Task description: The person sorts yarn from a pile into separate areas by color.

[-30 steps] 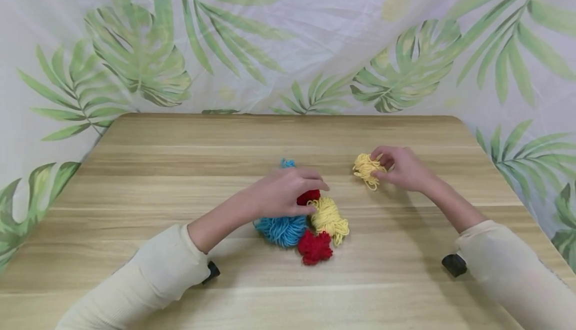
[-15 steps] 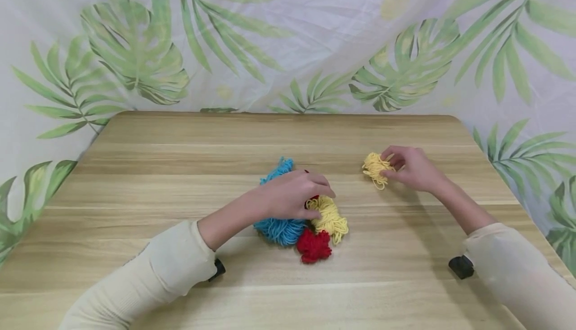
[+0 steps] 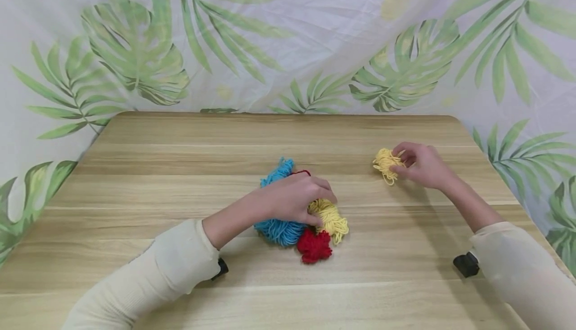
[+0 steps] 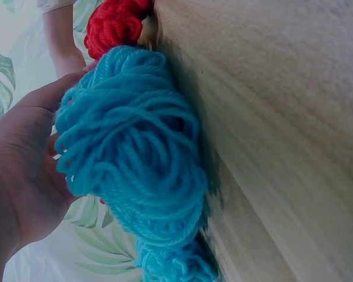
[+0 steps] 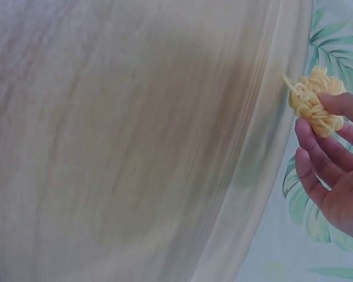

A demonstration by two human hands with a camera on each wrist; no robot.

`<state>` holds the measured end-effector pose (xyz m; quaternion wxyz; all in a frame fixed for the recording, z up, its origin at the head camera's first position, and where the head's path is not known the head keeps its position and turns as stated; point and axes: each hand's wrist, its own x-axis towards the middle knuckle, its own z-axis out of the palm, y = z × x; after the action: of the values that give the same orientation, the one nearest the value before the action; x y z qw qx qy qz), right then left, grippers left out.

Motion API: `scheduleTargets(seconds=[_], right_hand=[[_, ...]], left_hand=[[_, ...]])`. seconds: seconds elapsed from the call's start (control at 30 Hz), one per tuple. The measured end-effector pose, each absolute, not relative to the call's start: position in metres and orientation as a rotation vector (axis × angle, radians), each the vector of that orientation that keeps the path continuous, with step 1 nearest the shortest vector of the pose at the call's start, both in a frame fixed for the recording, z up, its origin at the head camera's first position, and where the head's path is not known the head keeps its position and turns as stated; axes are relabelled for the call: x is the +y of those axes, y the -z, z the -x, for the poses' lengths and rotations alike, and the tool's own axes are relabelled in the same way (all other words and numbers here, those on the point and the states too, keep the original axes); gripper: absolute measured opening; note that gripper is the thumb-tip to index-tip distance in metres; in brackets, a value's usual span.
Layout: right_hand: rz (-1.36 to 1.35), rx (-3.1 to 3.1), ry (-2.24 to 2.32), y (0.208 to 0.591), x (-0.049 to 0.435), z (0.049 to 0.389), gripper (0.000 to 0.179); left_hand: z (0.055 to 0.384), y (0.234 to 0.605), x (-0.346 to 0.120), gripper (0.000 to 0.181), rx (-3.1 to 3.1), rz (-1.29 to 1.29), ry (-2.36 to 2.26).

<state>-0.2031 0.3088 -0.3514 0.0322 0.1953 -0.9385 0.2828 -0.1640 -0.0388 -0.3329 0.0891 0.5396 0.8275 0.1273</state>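
My right hand (image 3: 423, 167) pinches a small bundle of yellow yarn (image 3: 388, 164) between thumb and fingers at the right of the table; the right wrist view shows the thumb (image 5: 340, 106) pressed on the yarn. Above a cluster of yarn bundles near the middle, my left hand (image 3: 297, 197) has thumb and fingers on either side of a larger yellow bundle (image 3: 332, 220); I cannot tell whether it grips it. Blue yarn (image 3: 281, 232) lies partly under this hand, and red yarn (image 3: 315, 246) lies in front. Another red piece is mostly hidden behind the hand.
The wooden table (image 3: 189, 140) has a rounded far edge, with a leaf-patterned cloth (image 3: 315, 45) hanging behind it. Black devices (image 3: 466, 265) sit at both cream sleeves. More blue yarn (image 4: 173, 261) shows beside the large blue bundle in the left wrist view.
My right hand has carried the small yellow bundle to the right and slightly away. My left hand has shifted slightly right and down, over the larger yellow bundle, covering the red yarn formerly seen between its fingers.
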Motion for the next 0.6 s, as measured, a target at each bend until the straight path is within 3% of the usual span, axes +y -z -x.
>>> scheduleTargets(seconds=[0.6], right_hand=[[-0.537, -2.877, -0.819, 0.354, 0.336, 0.203, 0.023]], left_hand=[[0.162, 0.337, -0.026, 0.044, 2.442, -1.567, -0.271]])
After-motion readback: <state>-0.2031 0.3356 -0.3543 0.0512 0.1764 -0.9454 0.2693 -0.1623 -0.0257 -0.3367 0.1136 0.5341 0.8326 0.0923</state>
